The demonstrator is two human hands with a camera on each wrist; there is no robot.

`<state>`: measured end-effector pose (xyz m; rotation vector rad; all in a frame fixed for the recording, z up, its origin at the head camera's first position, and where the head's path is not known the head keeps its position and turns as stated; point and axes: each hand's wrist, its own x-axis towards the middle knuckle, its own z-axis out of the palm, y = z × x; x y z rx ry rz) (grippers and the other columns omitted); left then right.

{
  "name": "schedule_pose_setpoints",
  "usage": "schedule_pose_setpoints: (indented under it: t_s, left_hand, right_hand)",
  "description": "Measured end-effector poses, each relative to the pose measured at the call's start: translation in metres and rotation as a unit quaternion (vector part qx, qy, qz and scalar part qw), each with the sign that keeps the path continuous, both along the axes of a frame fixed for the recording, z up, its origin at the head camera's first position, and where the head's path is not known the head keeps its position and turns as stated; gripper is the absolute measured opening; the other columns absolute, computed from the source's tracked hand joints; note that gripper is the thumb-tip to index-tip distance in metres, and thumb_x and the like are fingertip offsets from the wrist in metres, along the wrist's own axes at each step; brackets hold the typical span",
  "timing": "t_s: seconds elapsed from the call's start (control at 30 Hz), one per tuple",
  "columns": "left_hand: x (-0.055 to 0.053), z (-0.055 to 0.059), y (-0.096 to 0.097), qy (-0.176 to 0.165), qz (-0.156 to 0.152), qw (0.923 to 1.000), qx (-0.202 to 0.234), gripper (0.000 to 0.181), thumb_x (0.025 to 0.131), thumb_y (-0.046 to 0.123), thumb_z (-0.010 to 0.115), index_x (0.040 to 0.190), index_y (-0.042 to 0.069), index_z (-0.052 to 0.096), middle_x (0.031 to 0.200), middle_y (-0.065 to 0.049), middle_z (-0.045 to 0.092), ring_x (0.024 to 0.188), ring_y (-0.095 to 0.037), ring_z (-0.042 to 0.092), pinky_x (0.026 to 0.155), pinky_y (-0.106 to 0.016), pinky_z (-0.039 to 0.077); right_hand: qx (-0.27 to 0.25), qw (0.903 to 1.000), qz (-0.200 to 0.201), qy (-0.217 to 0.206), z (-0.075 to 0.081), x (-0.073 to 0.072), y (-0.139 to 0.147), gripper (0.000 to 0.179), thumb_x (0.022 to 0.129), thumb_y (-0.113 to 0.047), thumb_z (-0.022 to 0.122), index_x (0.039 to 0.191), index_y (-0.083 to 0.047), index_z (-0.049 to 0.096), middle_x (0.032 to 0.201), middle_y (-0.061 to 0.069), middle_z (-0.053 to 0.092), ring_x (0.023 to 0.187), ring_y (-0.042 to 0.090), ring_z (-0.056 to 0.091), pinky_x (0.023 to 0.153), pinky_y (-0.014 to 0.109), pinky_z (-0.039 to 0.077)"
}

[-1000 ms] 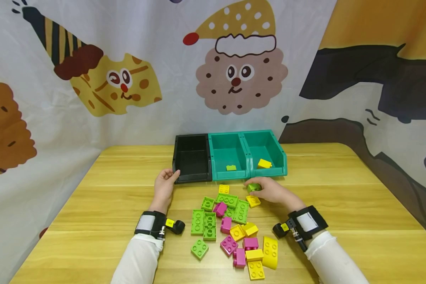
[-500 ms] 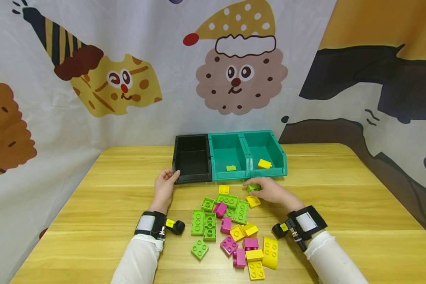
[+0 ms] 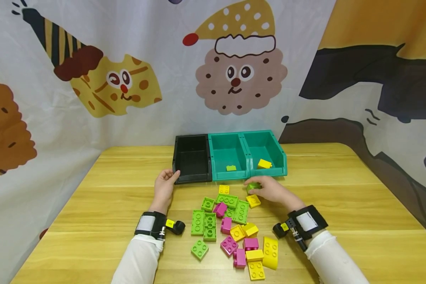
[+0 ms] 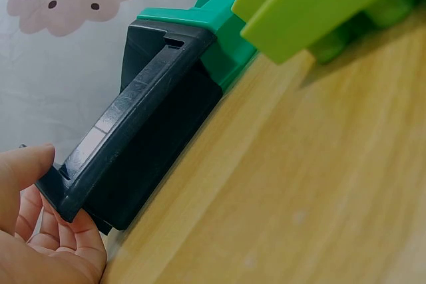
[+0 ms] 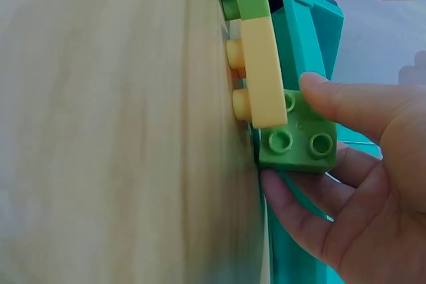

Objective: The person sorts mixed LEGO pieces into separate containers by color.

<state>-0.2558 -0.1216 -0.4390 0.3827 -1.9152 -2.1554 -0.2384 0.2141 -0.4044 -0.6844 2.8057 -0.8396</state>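
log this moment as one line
left hand: grips black bin; right hand: pinches green brick; middle bin: lime piece; right bin: yellow brick

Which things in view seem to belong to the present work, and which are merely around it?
Seem to belong:
green brick, held in the right hand
black bin, gripped by the left hand
two teal bins
pink bricks
yellow bricks
other green bricks

Merely around:
printed cloth behind
wrist straps

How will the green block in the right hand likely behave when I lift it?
Likely stiff: the green block has flat faces and shows no bending in the right hand. Probably light for its size, if it's hollow like the upturned yellow block beside it. Its boxy shape makes rolling unlikely.
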Motion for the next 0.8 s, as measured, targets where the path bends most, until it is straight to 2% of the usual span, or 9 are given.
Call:
schedule_pose_setpoints:
  t_s: [0.3,0.6,0.67,0.8]
  left_hand:
    - [0.0,0.001,0.0,-0.002,-0.001,1.0,-0.001,0.017,0.088,0.011,0.067,0.094,0.004,0.053,0.085,0.002,0.041,0.083,-0.012,0.04,0.067,-0.017,0.037]
    - [0.001,0.002,0.0,-0.001,-0.004,1.0,0.001,0.016,0.089,0.01,0.066,0.094,0.002,0.053,0.085,0.001,0.041,0.084,-0.013,0.04,0.067,-0.018,0.037]
    - [0.001,0.002,0.0,-0.002,-0.004,1.0,0.0,0.017,0.088,0.011,0.066,0.094,0.003,0.053,0.085,0.001,0.041,0.084,-0.013,0.04,0.067,-0.018,0.036]
    - [0.0,0.001,0.0,-0.002,-0.003,1.0,-0.003,0.017,0.088,0.011,0.067,0.094,0.003,0.053,0.085,0.001,0.041,0.084,-0.013,0.04,0.067,-0.018,0.036]
  right_hand:
    - [-0.014,0.9996,0.015,0.018,0.007,-0.001,-0.001,0.023,0.091,-0.016,0.062,0.113,-0.008,0.067,0.116,0.011,0.065,0.112,0.033,0.056,0.093,0.05,0.046]
    - [-0.021,0.9993,0.004,0.029,0.018,-0.004,-0.008,0.017,0.092,-0.018,0.061,0.106,-0.011,0.068,0.109,0.007,0.066,0.099,0.023,0.058,0.084,0.042,0.048]
    - [-0.032,0.9984,-0.006,0.046,0.022,-0.005,-0.01,0.016,0.092,-0.019,0.061,0.105,-0.012,0.068,0.108,0.006,0.066,0.096,0.022,0.057,0.083,0.04,0.049]
    - [-0.073,0.9909,-0.026,0.11,0.029,-0.007,-0.015,0.015,0.091,-0.018,0.063,0.104,-0.011,0.069,0.106,0.007,0.068,0.092,0.022,0.06,0.077,0.037,0.05]
